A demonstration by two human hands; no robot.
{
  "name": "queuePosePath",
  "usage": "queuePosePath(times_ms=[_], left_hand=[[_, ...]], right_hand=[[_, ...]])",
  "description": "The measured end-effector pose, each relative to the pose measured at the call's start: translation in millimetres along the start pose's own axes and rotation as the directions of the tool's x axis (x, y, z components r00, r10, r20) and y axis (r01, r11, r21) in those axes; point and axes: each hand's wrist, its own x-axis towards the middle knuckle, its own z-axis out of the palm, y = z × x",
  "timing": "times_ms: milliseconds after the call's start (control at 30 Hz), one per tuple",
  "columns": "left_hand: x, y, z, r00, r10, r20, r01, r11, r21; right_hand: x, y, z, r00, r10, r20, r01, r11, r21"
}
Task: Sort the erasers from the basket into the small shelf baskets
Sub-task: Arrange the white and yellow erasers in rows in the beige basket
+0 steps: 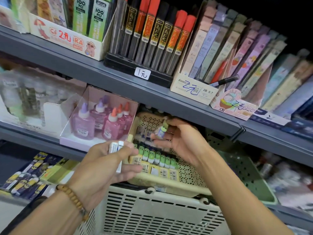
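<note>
Head view: glue bottles [101,122] beside small shelf basket [189,170]; right hand [183,141] above.

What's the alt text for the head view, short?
A person's right hand holds a small green-topped eraser over a cream shelf basket with rows of erasers, while the left hand grips white erasers. A slatted basket sits below; glue bottles stand to the left.

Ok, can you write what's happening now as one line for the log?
left hand: holds white erasers | right hand: holds small eraser over cream shelf basket | stage: placing
</note>
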Motion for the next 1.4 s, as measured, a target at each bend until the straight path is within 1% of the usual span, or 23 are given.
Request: queuePosePath(times_ms=[33, 67, 133, 167, 267, 367, 433, 500, 533, 567, 700, 767, 833, 933, 1000, 1067, 1100, 1133, 1200, 1267, 1300, 1333, 1400], left_hand=[[0, -1, 1, 1.000, 0.003, -0.007, -0.003, 1.000, 0.027], [1, -1, 1, 1.000, 0.005, -0.015, -0.005, 0.999, 0.041], [3, -1, 1, 1.000, -0.004, -0.027, 0.005, 0.999, 0.039], [3, -1, 1, 1.000, -0.018, -0.025, 0.019, 1.000, 0.015], [3, 2, 1, 0.998, -0.058, -0.001, 0.058, 0.994, -0.090], [2, 2, -1, 0.997, -0.073, -0.010, 0.071, 0.991, -0.116], [2, 1, 0, 0.997, -0.080, -0.009, 0.078, 0.990, -0.120], [4, 0, 0, 0.997, -0.080, -0.017, 0.077, 0.989, -0.129], [5, 0, 0, 0.997, -0.078, -0.018, 0.075, 0.988, -0.136], [6, 0, 0, 0.997, -0.074, -0.009, 0.072, 0.988, -0.138], [5, -1, -2, 0.999, -0.025, 0.026, 0.028, 0.992, -0.124], [3, -1, -3, 1.000, -0.013, 0.023, 0.016, 0.989, -0.148], [2, -1, -2, 1.000, -0.016, 0.027, 0.020, 0.987, -0.159], [0, -1, 0, 0.999, -0.021, 0.043, 0.027, 0.990, -0.140], [0, -1, 0, 0.999, -0.014, 0.049, 0.020, 0.993, -0.117], [0, -1, 0, 0.999, -0.006, 0.037, 0.010, 0.994, -0.106], [0, -1, 0, 1.000, -0.001, 0.030, 0.004, 0.994, -0.107], [0, -1, 1, 1.000, 0.007, 0.028, -0.004, 0.995, -0.104], [0, -1, 0, 0.999, 0.025, 0.036, -0.022, 0.996, -0.083], [-1, -1, 0, 0.998, 0.033, 0.061, -0.029, 0.997, -0.070], [-2, -2, 1, 0.997, 0.032, 0.076, -0.027, 0.998, -0.065], [-3, -2, 2, 0.996, 0.027, 0.079, -0.023, 0.998, -0.055], [-3, -1, 3, 0.999, 0.023, 0.039, -0.021, 0.999, -0.038]], right_hand=[[2, 1, -9, 0.996, -0.008, -0.090, 0.001, 0.997, -0.075], [3, 3, -17, 0.987, -0.026, -0.157, -0.008, 0.978, -0.210], [4, 9, -32, 0.977, -0.074, -0.201, -0.025, 0.891, -0.452], [5, 13, -40, 0.974, -0.083, -0.212, -0.040, 0.854, -0.519], [7, 20, -59, 0.960, -0.062, -0.274, -0.119, 0.795, -0.595], [8, 24, -72, 0.944, -0.061, -0.324, -0.202, 0.671, -0.713], [9, 24, -77, 0.940, -0.092, -0.327, -0.204, 0.617, -0.760], [11, 22, -82, 0.950, -0.099, -0.296, -0.187, 0.579, -0.794], [11, 21, -84, 0.958, -0.080, -0.274, -0.182, 0.569, -0.802], [11, 21, -86, 0.965, -0.054, -0.256, -0.178, 0.582, -0.793], [13, 26, -85, 0.973, 0.008, -0.233, -0.157, 0.762, -0.629], [20, 32, -79, 0.976, 0.035, -0.217, -0.156, 0.804, -0.574], [29, 38, -68, 0.978, 0.081, -0.192, -0.180, 0.793, -0.583], [40, 46, -50, 0.975, 0.124, -0.183, -0.216, 0.708, -0.672], [42, 48, -42, 0.975, 0.076, -0.209, -0.203, 0.692, -0.693], [35, 44, -35, 0.970, -0.031, -0.242, -0.154, 0.691, -0.706], [28, 41, -31, 0.969, -0.096, -0.229, -0.102, 0.689, -0.718], [19, 38, -27, 0.973, -0.140, -0.185, -0.034, 0.704, -0.709], [-1, 32, -12, 0.990, -0.139, -0.026, 0.097, 0.798, -0.595], [-18, 31, 6, 0.981, -0.124, 0.148, 0.180, 0.862, -0.474], [-22, 33, 15, 0.972, -0.127, 0.199, 0.206, 0.869, -0.451], [-25, 33, 22, 0.968, -0.136, 0.213, 0.221, 0.866, -0.448], [-28, 31, 29, 0.968, -0.165, 0.187, 0.234, 0.862, -0.450]])
